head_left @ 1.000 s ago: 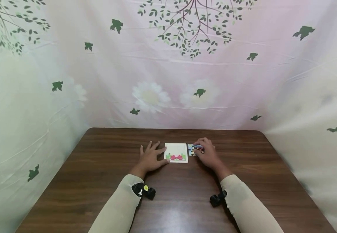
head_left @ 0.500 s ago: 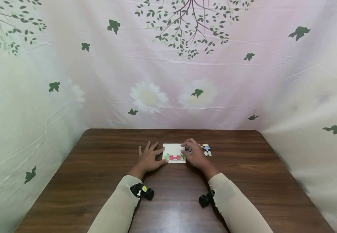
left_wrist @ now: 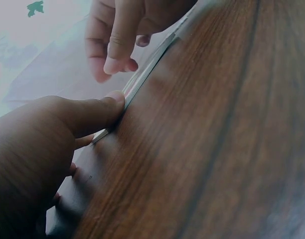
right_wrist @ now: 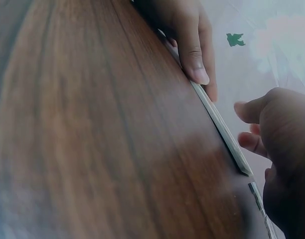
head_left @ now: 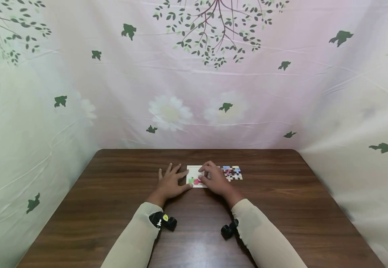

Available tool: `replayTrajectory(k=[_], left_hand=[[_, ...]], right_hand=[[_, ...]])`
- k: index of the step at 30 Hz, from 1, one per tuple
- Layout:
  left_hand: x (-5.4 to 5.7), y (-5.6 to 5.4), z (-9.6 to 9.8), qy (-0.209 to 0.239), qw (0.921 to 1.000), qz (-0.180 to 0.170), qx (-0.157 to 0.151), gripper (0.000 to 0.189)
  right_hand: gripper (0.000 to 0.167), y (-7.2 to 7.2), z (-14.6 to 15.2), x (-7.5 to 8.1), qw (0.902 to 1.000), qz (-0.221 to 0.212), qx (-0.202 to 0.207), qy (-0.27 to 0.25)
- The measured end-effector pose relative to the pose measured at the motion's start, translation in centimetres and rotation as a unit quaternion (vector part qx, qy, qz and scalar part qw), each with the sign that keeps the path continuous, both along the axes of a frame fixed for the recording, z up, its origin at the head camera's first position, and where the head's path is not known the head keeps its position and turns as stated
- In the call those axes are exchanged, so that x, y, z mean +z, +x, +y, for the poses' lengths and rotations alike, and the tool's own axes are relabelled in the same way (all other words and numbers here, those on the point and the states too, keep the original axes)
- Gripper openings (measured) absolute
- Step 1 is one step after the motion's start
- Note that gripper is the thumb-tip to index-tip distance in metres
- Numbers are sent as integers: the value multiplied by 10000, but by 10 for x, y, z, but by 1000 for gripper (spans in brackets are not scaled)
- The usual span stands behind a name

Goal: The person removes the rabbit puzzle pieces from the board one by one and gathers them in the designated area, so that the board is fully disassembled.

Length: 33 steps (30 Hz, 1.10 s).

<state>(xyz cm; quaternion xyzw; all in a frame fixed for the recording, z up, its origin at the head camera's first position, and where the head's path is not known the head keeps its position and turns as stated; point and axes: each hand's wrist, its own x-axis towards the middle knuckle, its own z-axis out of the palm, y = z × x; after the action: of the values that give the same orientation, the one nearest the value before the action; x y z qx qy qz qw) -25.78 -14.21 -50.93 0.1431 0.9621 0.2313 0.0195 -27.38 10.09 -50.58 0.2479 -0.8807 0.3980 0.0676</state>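
A white-rimmed puzzle board point(head_left: 194, 169) lies on the table, with a pale inside and green and pink print along its near side. My left hand point(head_left: 171, 184) rests at its left edge, fingers spread, thumb and index finger touching the rim. Over the board's right part is my right hand point(head_left: 215, 181), its fingers bent and its thumb apart from the index finger in the head view. The right wrist view shows the right fingertips point(right_wrist: 248, 112) above the board's rim point(right_wrist: 222, 132). Whether a small piece sits between them cannot be made out.
Several colourful jigsaw pieces point(head_left: 232, 173) lie close together to the right of the board, partly hidden by the right hand. Brown wooden table point(head_left: 194, 230) extends around them. A printed cloth point(head_left: 194, 93) hangs behind the far edge and at both sides.
My right hand has moved left from the jigsaw pieces to over the board, uncovering pieces on the right. My left hand has stayed at the board's left edge. The head view has shifted slightly.
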Motion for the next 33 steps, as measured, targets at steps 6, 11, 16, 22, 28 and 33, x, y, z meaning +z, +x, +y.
replayTrajectory(k=[6,11,16,22,28,33], left_hand=[[0,1,0,44,10000,-27,-41,74],[-4,1,-1,57,10000,-7,-40,74],[-4,0,1,55,10000,48,-19,74],[-1,0,1,49,10000,4,-20,73],[0,1,1,72,10000,-23,-13,72],[-1,0,1,73,10000,47,-35,72]], right_hand=[[11,1,-1,-3,9994,-89,121,306],[19,1,-2,-6,9967,-333,263,695],[21,4,-3,0,9935,-466,319,991],[14,6,-8,0,9910,-324,274,1273],[8,7,-13,0,9915,-290,78,1269],[7,10,-21,4,9915,-395,-100,1237]])
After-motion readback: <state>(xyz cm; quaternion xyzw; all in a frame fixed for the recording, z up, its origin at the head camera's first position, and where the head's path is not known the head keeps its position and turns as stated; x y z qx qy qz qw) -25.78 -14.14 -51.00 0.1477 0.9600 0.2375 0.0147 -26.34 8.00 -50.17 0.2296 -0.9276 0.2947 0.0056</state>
